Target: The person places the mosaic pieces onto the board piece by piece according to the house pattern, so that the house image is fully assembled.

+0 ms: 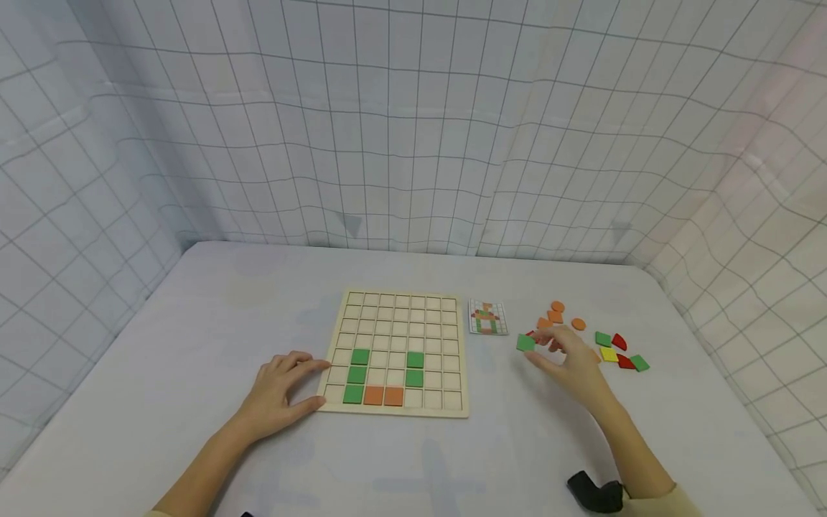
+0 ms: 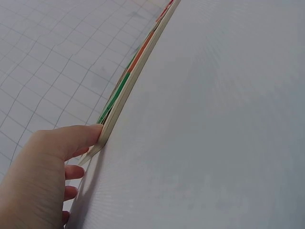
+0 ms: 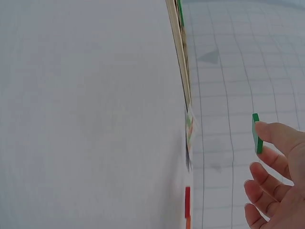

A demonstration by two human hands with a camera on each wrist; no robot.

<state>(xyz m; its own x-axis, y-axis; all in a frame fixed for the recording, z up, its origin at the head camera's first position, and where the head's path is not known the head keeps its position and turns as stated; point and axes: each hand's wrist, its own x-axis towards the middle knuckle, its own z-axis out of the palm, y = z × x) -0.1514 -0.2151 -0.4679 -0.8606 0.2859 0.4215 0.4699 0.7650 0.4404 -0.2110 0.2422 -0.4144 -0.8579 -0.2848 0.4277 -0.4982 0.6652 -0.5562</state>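
A green square tile (image 1: 526, 342) is held right of centre in the head view, in the lower half of the frame, and is seen almost edge-on at the right of the right wrist view, raised off the table. It is pinched between the thumb and index finger of the right hand (image 1: 571, 366), the grip being narrow, while the other fingers are left loosely bent.

A pale gridded board (image 1: 462, 359) is seen lower centre in the head view. Three green squares (image 1: 357, 375) are set in a column towards its lower left, two green squares (image 1: 414, 378) in a column further right, and two orange squares (image 1: 384, 396) side by side in its bottom row. Its lower left edge is touched by the left hand (image 1: 278, 398), whose thumb and index finger are spread wide; the thumb is placed at the corner.

A pattern card (image 1: 487, 318) is laid just beside the board's upper right. Loose pieces (image 1: 609, 354) in orange, green, red and yellow are scattered right of centre, some partly covered by the right hand. A black object (image 1: 594, 494) is seen lower right, beside the right sleeve (image 1: 662, 505). The white table (image 1: 258, 309) is backed by grid-patterned cloth (image 1: 413, 129) across the upper frame.
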